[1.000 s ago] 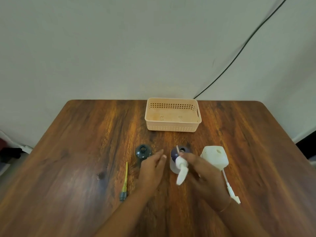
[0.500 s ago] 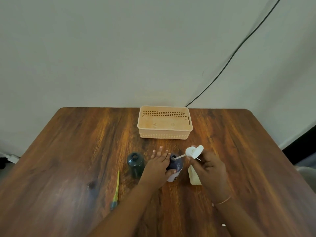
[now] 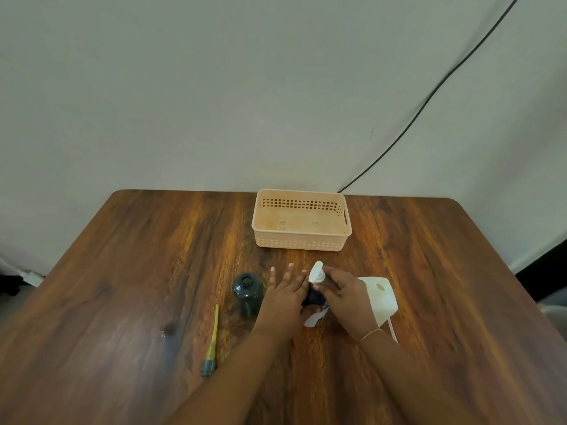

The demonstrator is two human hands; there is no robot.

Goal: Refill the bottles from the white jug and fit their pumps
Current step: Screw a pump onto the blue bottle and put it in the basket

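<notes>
A dark blue bottle with a white label stands mid-table between my hands. My left hand presses against its left side with the fingers stretched out. My right hand grips the white pump, which sits on the bottle's neck with its nozzle pointing away. A dark green bottle stands uncapped just left of my left hand. The white jug stands right of my right hand, its top hole uncovered. A yellow-tubed pump lies flat at the front left.
A peach plastic basket sits at the table's far edge, near the wall. A thin white tube pokes out behind my right wrist. A black cable runs up the wall at the right.
The white pump's tube has gone down into the blue bottle and the pump head now sits on its neck. My left hand stays against the bottle.
</notes>
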